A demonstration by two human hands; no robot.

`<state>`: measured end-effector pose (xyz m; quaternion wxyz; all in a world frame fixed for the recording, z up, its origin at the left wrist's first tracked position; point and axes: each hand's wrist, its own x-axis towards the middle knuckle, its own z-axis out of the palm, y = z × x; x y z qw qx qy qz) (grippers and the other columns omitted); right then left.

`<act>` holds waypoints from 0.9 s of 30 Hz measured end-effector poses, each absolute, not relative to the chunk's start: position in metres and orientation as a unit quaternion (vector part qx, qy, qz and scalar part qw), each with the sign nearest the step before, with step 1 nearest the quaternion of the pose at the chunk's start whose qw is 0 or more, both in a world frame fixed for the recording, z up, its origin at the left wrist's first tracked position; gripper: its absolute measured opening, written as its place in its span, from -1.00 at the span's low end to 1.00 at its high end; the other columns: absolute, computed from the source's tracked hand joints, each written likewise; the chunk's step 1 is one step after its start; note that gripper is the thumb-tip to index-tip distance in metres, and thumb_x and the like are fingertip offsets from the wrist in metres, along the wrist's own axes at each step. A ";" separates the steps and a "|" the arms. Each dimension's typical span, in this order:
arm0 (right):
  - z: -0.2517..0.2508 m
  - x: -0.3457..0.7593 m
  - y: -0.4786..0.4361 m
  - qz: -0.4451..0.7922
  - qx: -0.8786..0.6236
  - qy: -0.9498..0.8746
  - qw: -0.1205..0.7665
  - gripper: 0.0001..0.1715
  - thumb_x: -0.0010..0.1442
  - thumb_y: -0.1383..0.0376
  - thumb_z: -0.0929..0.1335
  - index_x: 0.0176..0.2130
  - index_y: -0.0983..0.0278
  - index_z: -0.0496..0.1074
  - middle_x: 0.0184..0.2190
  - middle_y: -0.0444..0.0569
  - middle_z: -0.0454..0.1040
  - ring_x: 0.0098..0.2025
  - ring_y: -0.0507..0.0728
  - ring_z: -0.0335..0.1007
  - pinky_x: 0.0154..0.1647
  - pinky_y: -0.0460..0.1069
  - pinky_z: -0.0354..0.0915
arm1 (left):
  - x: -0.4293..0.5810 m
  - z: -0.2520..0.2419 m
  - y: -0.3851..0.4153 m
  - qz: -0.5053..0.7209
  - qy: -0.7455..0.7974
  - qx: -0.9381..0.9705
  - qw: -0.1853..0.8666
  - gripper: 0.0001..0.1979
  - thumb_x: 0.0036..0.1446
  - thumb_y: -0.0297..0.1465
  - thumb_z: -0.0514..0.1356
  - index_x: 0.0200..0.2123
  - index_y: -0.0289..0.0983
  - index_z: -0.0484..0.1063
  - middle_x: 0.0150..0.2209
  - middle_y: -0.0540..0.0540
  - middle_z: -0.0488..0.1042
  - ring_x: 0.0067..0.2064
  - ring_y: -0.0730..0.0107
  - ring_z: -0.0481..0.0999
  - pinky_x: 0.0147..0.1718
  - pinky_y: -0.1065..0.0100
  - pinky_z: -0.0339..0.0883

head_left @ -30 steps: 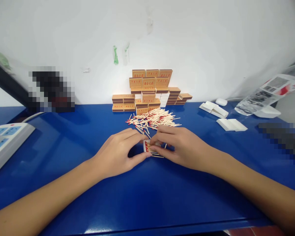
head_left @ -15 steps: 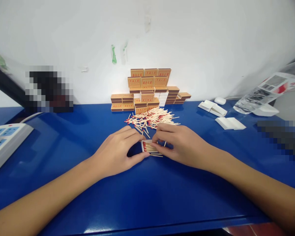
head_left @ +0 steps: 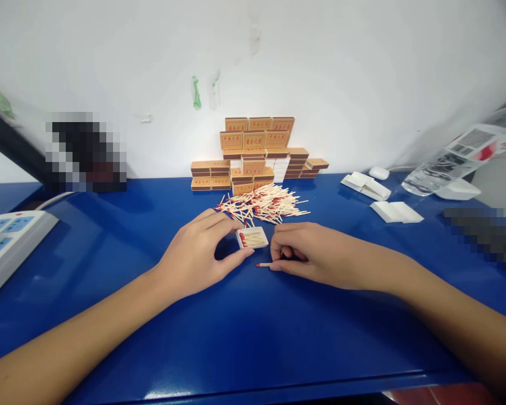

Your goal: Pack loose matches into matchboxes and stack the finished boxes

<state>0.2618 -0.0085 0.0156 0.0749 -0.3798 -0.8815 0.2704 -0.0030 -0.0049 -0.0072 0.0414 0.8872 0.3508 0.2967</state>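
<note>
Matchbox tray (head_left: 257, 246): white, open side up, on the blue table (head_left: 253, 337); partly filled with matches (head_left: 251, 239), red heads to the left.
Single match (head_left: 263, 265): just nearer than the tray, head pointing left; raised or resting on the table, cannot tell.
Match pile (head_left: 274, 201): loose and crossed, between the tray and the far stacked matchboxes (head_left: 255, 140).
Left hand (head_left: 196, 256): thumb and forefinger parted by about the tray's width, with its left end held between; forefinger at the far left corner, thumb at the near wall.
Right hand (head_left: 307, 250): closed to a pinch of thumb and forefinger on the headless end of the match; other fingers curled.
Pose, left: reaching in from near left, palm down, wrist low.
Pose, right: reaching in from near right, back of hand upward, wrist nearly level.
Tray handling: best braced lightly, without bowing the thin walls.
Match handling: best kept level, head left, in line with the row inside.
</note>
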 end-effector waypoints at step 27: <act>0.012 0.251 -0.015 0.024 -0.344 -0.928 0.139 -0.70 0.53 0.18 0.28 -0.15 0.30 0.49 -0.18 0.04 0.51 -0.34 0.11 0.43 -0.33 0.02 0.22 | -0.001 -0.006 -0.011 0.263 0.302 0.913 0.075 -0.76 0.32 -0.27 0.33 -0.03 -0.26 0.52 -0.13 -0.14 0.62 -0.09 0.12 0.58 -0.08 0.12 0.48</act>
